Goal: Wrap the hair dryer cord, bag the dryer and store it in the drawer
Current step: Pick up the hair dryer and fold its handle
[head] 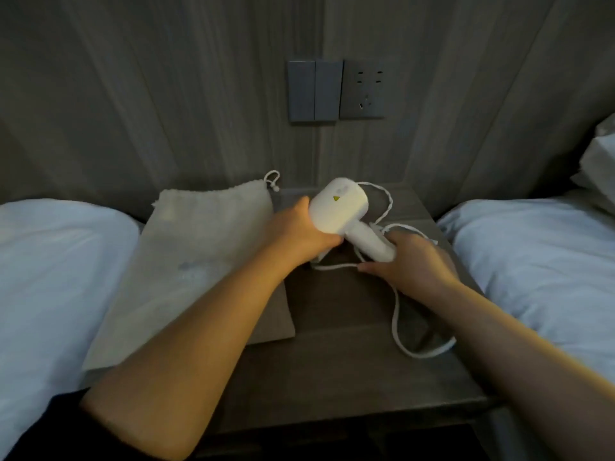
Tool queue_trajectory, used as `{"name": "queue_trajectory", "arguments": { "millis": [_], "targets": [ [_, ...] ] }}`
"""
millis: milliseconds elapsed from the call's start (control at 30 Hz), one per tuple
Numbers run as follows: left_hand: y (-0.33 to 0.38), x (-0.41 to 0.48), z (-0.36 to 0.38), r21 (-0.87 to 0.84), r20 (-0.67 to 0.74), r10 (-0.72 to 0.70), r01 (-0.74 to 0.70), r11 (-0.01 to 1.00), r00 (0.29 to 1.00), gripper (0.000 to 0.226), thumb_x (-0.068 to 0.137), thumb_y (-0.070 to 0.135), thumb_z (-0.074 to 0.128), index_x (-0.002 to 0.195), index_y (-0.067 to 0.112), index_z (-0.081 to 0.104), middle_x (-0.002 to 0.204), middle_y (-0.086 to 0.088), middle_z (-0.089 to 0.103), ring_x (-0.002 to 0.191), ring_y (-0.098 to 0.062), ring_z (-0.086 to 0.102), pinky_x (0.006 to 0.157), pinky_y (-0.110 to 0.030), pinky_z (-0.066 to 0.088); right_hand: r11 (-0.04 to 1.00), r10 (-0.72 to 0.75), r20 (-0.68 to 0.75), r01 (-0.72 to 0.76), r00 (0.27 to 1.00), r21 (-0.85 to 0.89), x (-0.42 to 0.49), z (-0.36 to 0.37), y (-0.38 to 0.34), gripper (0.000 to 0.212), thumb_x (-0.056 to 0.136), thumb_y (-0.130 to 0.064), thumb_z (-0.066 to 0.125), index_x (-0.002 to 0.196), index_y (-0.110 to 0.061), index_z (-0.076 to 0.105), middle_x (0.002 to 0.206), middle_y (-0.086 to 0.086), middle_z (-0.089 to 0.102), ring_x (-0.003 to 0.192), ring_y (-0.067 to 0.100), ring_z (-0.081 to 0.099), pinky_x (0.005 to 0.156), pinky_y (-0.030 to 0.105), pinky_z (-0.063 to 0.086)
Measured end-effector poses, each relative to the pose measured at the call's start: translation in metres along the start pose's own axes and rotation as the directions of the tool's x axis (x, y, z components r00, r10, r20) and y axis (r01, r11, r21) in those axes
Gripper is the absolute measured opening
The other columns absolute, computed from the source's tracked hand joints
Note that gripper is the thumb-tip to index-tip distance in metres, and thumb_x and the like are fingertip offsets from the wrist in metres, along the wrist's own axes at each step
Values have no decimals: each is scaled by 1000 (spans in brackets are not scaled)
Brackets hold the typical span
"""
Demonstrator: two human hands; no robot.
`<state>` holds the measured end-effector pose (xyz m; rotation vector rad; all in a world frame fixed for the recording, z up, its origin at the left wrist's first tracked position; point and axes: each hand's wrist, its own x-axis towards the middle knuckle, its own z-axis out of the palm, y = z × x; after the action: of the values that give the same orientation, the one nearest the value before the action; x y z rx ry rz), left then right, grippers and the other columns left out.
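Note:
A white hair dryer (339,207) is held over the dark wooden nightstand (332,371). My left hand (301,234) grips the dryer's round body from the left. My right hand (412,261) is closed around the lower end of the handle and touches the white cord (396,324). The cord lies loose, with one loop behind the dryer and a long loop trailing toward the nightstand's front right. A beige drawstring bag (199,257) lies flat on the left part of the nightstand, its drawstring end at the back.
White bedding (50,277) lies to the left and more bedding (539,261) to the right of the nightstand. A wall plate with switches (314,91) and a socket (364,89) sits above, on the grey panelled wall. No drawer front is visible.

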<state>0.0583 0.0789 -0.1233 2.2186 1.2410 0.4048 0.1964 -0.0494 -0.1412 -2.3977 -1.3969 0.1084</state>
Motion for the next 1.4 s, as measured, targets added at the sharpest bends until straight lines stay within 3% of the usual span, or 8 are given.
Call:
{"name": "queue_trajectory", "arguments": {
  "millis": [267,700,833,967,1100,1233,1300,1400],
  "targets": [
    [21,-60,-19,0,-148,179,-181,983,973,80,68,58,69,134,25,39,129,-1,54,113,-25,53,92,-39,46,998,-61,-244,68,968,17,-50,-27,1,41,66,-56,71,81,-22,53,78,1,58,71,22,52,59,30,36],
    [19,-232,-42,-606,-12,109,-94,790,994,46,81,33,68,122,22,50,109,-2,62,92,-19,62,75,-34,53,925,-161,-201,219,966,311,-216,-100,-11,28,87,-33,59,74,-10,67,66,4,61,66,16,54,60,30,37],
    [-2,-266,-31,-786,16,22,-1,618,1000,42,83,34,64,120,20,50,109,-8,64,92,-24,64,75,-37,53,698,148,-223,57,964,714,-242,-112,5,27,92,-21,52,71,-12,67,78,14,66,67,19,58,70,35,47],
    [-19,-290,-21,-969,64,-43,72,235,997,47,85,34,63,122,11,48,103,-11,65,87,-24,64,75,-39,54,372,300,-43,-75,953,925,-265,-116,19,26,95,-13,40,78,-4,58,74,21,61,51,23,62,52,30,53],
    [-17,-305,-23,-997,78,-102,76,-19,992,27,88,33,59,104,12,51,83,-7,63,71,-18,63,68,-35,54,637,294,9,-203,956,744,-292,-121,36,15,93,-5,42,94,-2,57,77,24,66,49,26,61,45,29,49],
    [-15,-310,-24,-972,98,-93,75,-222,991,39,83,37,65,110,13,52,82,-7,63,70,-18,63,72,-36,55,943,159,388,-256,908,213,-320,-135,36,23,87,3,45,94,-3,66,73,19,72,46,21,56,42,22,43],
    [-14,-313,-24,-976,94,-63,80,-204,994,40,82,38,65,111,14,52,83,-7,64,70,-18,64,74,-38,55,940,151,450,-268,880,210,-328,-135,35,22,92,-3,43,95,-1,65,66,16,71,41,19,52,41,22,42],
    [-14,-315,-22,-997,78,-79,75,-35,994,33,85,37,62,106,15,51,88,-7,64,77,-20,64,81,-41,54,830,248,173,-301,953,470,-327,-131,43,20,92,-1,42,94,1,61,67,21,69,38,20,55,39,22,44]
  ]
}}
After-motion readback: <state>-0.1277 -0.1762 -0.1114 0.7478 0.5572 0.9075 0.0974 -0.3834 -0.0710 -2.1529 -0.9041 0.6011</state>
